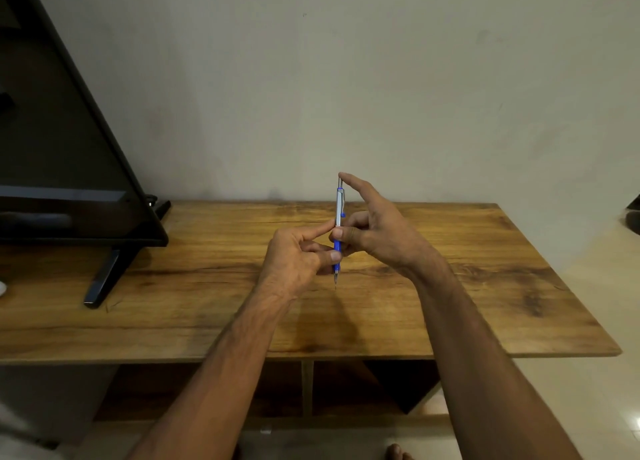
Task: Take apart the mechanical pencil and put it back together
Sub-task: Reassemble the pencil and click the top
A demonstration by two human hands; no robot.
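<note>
A mechanical pencil (339, 210) with a silver barrel, blue grip and metal clip stands upright above the wooden table (450, 286), its thin tip pointing down. My left hand (298, 262) pinches the blue grip low down between thumb and fingers, its index finger stretched up to the barrel. My right hand (374, 231) holds the barrel from the right with thumb and curled fingers, while its straight index finger rests on the pencil's top end. The pencil looks whole, with no loose parts in sight.
A black television (69, 148) on angled feet stands at the table's left, close to the wall. Below the tabletop are open shelf compartments (308, 390). A dark object (633, 213) peeks in at the right edge. A toe (398, 452) shows at the bottom.
</note>
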